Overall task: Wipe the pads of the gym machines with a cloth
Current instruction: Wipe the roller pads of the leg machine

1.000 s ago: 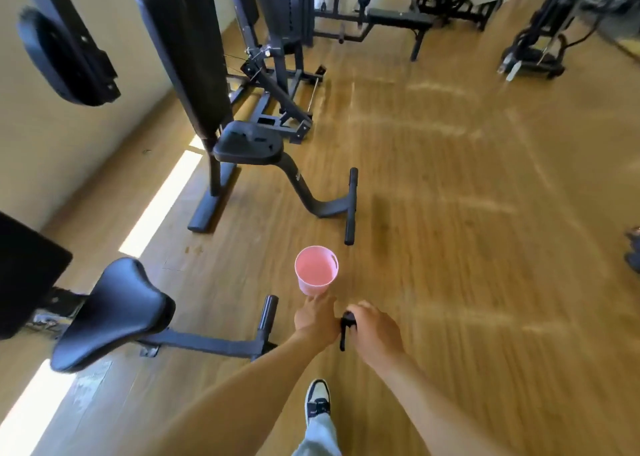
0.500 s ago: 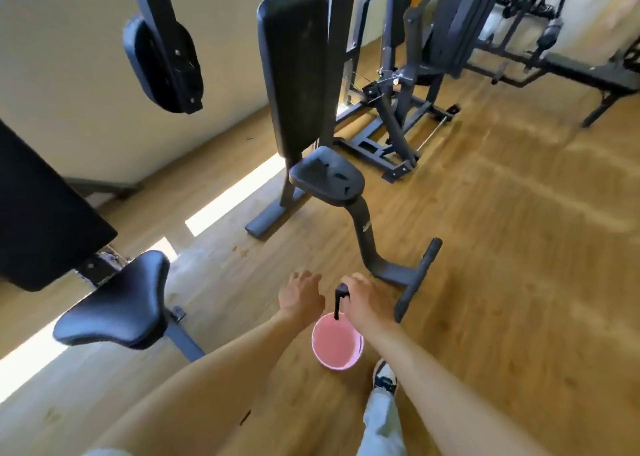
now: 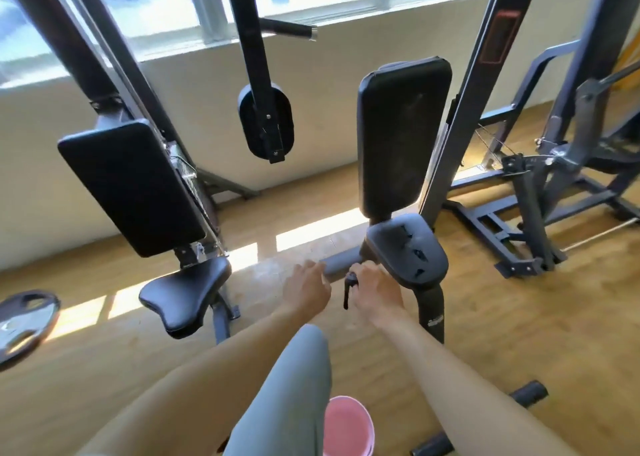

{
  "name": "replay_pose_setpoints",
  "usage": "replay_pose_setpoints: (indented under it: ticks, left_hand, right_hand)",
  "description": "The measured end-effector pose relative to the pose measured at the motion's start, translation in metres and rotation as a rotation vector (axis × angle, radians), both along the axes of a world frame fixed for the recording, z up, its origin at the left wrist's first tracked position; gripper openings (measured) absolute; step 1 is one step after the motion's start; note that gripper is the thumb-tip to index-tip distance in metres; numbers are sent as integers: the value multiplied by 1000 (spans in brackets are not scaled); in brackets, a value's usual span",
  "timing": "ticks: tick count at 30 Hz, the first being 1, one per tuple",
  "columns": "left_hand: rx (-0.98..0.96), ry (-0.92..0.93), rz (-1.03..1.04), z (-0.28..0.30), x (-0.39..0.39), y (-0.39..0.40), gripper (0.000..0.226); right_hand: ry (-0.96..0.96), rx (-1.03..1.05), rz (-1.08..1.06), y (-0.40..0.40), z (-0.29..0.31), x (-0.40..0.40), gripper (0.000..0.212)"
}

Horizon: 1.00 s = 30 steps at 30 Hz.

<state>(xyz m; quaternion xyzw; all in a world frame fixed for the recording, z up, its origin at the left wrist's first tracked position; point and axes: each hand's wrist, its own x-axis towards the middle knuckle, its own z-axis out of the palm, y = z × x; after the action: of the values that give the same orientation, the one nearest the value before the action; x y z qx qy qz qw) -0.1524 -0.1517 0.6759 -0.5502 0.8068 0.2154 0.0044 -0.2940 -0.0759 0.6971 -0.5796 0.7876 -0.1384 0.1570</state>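
We log: R hand [image 3: 375,292] curled round a small black handle [image 3: 348,289], beside the worn seat pad [image 3: 408,247] w/ back pad [image 3: 398,136] above. L hand [image 3: 306,287] loose, fingers relaxed, holding nothing. Pink bucket [image 3: 348,428] on floor by our knee. Cloth: can't tell.

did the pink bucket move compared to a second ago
Cannot tell. The head camera swung up and forward, so the pink bucket now shows nearer the person than the right machine's foot bar, but it may have stayed put.

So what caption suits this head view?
Right hand gripping a dark object beside a gym seat pad, left hand open.
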Motion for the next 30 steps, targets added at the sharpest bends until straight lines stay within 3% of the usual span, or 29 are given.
replay_pose_setpoints:
  ticks: [10,14,16,21,25,30]
  left_hand:
    - [-142,79,176,52,-44,-106,65]
    - [-344,220,294,76,-52,-192,75]
    - [-464,265,314,86,-50,-244,74]
    - [-727,353,211,94,-25,-340,69]
    - [-864,512,59,90,-10,-384,61]
    - [-953,748,-97,79,6,-421,39]
  right_hand:
    - [56,-153,151,-119,50,-35,21]
    - [46,-280,180,-202,66,-41,21]
    - [-3,-413,186,-259,77,-37,32]
    - [-167,-616,222,-403,110,-28,21]
    - [-148,-689,206,-491,131,-32,28]
    - [-144,-610,487,-532,143,-45,41]
